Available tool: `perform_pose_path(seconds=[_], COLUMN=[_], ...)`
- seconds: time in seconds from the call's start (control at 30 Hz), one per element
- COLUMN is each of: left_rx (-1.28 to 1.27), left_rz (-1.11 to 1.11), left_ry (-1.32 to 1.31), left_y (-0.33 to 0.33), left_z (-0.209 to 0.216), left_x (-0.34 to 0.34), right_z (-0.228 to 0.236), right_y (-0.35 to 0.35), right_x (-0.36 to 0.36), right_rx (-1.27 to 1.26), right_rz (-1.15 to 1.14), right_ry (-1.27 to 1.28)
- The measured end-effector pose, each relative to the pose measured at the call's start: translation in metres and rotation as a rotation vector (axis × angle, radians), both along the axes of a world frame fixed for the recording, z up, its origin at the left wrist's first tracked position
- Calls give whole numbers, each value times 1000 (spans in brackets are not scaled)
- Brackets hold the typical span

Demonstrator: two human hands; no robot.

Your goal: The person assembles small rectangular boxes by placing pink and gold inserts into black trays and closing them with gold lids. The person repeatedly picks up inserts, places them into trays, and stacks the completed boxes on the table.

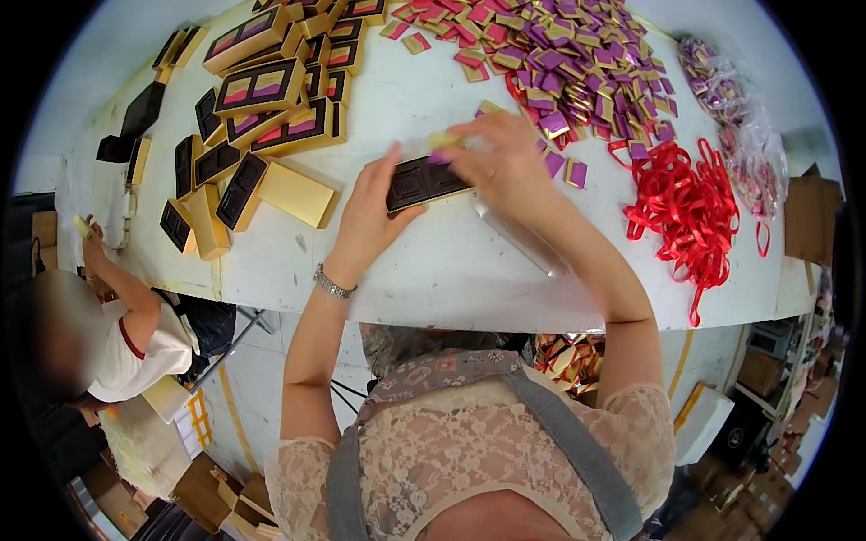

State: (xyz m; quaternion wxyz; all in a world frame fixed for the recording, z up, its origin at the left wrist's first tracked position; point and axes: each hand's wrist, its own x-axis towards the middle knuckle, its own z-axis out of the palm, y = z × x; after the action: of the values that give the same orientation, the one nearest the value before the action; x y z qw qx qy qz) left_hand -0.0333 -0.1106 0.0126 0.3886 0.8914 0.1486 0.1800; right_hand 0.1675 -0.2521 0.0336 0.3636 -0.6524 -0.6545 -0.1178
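My left hand (365, 207) grips the left end of a gold box (393, 211) fitted with a black tray (417, 183) that has square recesses. The tray's left part holds nothing. Over its right end is my right hand (507, 162), fingers pinched on a small purple-and-gold wrapped piece (440, 142), blurred by motion. My right hand hides that end of the box. Beyond it spreads a heap of small wrapped pieces (577, 68) in purple, pink and gold. Below my right wrist lies a long, clear, shiny strip (519, 239).
Filled boxes (262, 87) are stacked at far left, with boxes holding bare black trays (242, 189) in front. Red ribbon loops (686, 212) pile up at right, beside clear bags (735, 117) of wrapped pieces. A co-worker (135, 338) sits at the left table edge.
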Motion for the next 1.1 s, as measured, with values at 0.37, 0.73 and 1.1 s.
perform_pose_path(seconds=[0.37, 0.73, 1.1], left_rx=[525, 542, 630], left_rz=[7, 37, 163], left_ry=[-18, -30, 311], left_y=[-6, -3, 40], left_z=[-7, -7, 38], left_x=[-2, -1, -67], right_z=[12, -6, -14], right_y=[49, 21, -5], right_x=[38, 31, -8], right_rx=[-532, -71, -177], right_rz=[-226, 203, 250], right_ry=[353, -185, -254])
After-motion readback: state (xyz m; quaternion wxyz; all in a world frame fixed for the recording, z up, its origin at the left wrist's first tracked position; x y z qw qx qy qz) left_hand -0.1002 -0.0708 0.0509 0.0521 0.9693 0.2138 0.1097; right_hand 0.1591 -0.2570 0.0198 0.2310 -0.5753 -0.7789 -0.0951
